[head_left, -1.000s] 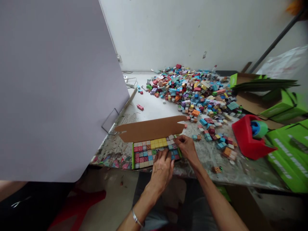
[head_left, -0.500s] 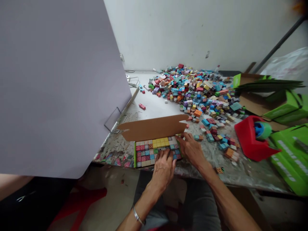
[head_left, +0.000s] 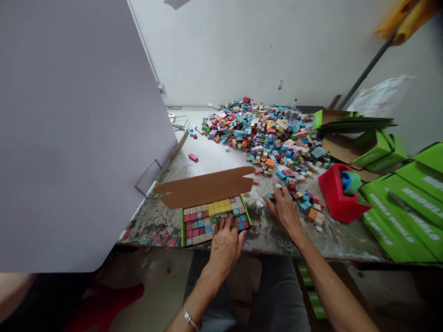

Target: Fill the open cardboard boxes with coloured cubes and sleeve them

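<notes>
A shallow green-edged box [head_left: 183, 229] lies at the table's front edge, filled with rows of small patterned blocks [head_left: 221, 207]. Its brown cardboard lid [head_left: 207, 186] stands open at the back. My left hand [head_left: 224, 240] rests on the blocks at the box's right half, fingers spread. To the right of the box, my right hand [head_left: 284, 210] reaches over the table with thumb and fingers apart, its fingertips beside loose blocks [head_left: 288, 174]. Nothing shows in its grasp.
A large heap of colourful blocks [head_left: 256, 129] covers the back of the table [head_left: 256, 240]. On the right are a red tape dispenser [head_left: 341, 193] and green boxes [head_left: 401, 216]. A grey panel [head_left: 79, 129] fills the left side.
My right hand has left the box's right edge and moved right to the loose blocks. My left hand stays on the box's blocks. The view has shifted to the right.
</notes>
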{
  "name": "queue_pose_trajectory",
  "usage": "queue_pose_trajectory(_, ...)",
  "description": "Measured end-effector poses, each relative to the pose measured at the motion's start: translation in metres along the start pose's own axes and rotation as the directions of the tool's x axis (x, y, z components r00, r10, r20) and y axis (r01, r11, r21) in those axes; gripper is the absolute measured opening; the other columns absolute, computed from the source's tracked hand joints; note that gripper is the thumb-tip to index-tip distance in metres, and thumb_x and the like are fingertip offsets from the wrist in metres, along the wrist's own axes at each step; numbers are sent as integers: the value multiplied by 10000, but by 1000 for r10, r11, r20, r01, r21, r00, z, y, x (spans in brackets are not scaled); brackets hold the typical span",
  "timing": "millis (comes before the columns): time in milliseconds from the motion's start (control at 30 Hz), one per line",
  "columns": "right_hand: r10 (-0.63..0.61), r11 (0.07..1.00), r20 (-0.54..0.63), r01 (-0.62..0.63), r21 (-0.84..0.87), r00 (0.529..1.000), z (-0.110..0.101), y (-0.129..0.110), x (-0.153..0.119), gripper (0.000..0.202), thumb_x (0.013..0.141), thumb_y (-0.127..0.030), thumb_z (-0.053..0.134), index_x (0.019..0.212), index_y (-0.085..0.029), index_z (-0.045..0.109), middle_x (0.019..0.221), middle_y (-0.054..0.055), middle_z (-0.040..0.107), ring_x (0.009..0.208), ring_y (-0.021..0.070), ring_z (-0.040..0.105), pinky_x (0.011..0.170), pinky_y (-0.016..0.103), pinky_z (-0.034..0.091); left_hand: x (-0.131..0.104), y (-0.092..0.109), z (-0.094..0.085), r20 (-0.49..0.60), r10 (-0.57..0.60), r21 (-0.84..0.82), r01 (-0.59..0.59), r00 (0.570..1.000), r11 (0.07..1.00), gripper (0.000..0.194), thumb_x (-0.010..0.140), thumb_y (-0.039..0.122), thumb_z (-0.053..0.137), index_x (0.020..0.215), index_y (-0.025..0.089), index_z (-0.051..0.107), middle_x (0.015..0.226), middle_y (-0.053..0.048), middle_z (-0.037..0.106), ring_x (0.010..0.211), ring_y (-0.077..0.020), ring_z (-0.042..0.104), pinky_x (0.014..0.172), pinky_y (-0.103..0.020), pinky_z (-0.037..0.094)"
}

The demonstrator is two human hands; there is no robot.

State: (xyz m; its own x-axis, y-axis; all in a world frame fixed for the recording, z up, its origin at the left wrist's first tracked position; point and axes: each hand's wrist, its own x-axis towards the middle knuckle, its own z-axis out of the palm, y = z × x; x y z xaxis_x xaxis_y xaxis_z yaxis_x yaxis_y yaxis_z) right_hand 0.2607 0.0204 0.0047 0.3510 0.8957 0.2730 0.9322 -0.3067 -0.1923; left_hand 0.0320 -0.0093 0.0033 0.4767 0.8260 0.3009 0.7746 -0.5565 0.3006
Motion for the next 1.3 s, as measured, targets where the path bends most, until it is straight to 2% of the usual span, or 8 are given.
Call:
queue_pose_trajectory(133, -75, 973, -7, 74, 218, 997, -11, -10, -5, 274, 882, -350, 503, 1056, -153, 580, 977, 110, 618, 807, 212, 608, 681, 315, 465, -8, -4, -5, -17, -3, -88, 1, 1000, 996, 312, 915, 267, 488, 1200, 144, 517, 1204, -133, 577, 1080, -269, 560, 918, -459, 503)
queue_pose_trajectory(267, -259, 861, -16, 238, 450, 966, -31, -49, -47, 358, 862, -410, 545, 1134, -179, 520, 936, 73, 635, 807, 205, 604, 716, 327, 488, -16, -10, -10, -35, -33, -141, 27, 999, 990, 312, 935, 202, 411, 1238, 172, 484, 1203, -118, 578, 1107, -234, 556, 936, -433, 504)
queue_pose_trajectory(433, -239, 910, -85, 253, 328, 967, -19, -88, -75, 173, 882, -358, 521, 947, -206, 571, 959, 121, 597, 923, 284, 549, 733, 422, 487, -18, -14, -8, -25, -5, -152, 1, 1000, 988, 347, 917, 146, 377, 1243, 173, 490, 1194, -117, 589, 1112, -233, 565, 940, -432, 509)
queue_pose_trajectory(700, -317, 883, -149, 348, 315, 937, -7, -89, -79, 144, 911, -298, 495, 968, -247, 616, 992, 76, 620, 924, 247, 538, 772, 416, 459, -5, -17, -5, -22, -22, -203, 17, 1000, 979, 266, 915, 174, 383, 1062, 170, 605, 1074, -100, 631, 981, -222, 619, 858, -391, 533)
queue_pose_trajectory(800, -304, 861, -198, 358, 361, 932, -20, -57, -75, 231, 920, -234, 451, 1097, -236, 601, 1106, 83, 602, 1002, 223, 537, 845, 391, 457, 5, -16, -6, 8, -60, -177, 60, 998, 982, 233, 910, 208, 435, 1040, 168, 624, 1006, -88, 648, 933, -229, 627, 822, -373, 527)
queue_pose_trajectory(933, -6, 983, -273, 56, 175, 962, -25, 40, -59, 304, 884, -247, 456, 1149, -161, 577, 1078, 134, 579, 1016, 254, 523, 882, 426, 444, 20, -12, -5, 69, -133, -120, 141, 989, 983, 179, 894, 239, 503, 962, 171, 654, 935, -78, 656, 883, -230, 640, 762, -332, 508)
queue_pose_trajectory(1067, 38, 998, -163, -30, 51, 986, -11, 123, -49, 390, 823, -341, 505, 1156, -147, 562, 1067, 143, 600, 948, 274, 550, 826, 439, 458, 26, -7, -2, 77, -184, -76, 189, 980, 979, 137, 879, 240, 539, 860, 175, 658, 864, -68, 652, 826, -219, 640, 713, -299, 479)
queue_pose_trajectory(1300, -51, 981, -99, 68, 182, 994, -4, 127, -46, 327, 788, -436, 527, 1007, -199, 577, 914, 120, 633, 792, 251, 601, 727, 382, 481, 23, -9, -10, 124, -208, -285, 235, 970, 929, 116, 856, 168, 558, 801, 182, 658, 819, -38, 648, 779, -161, 623, 709, -243, 452)
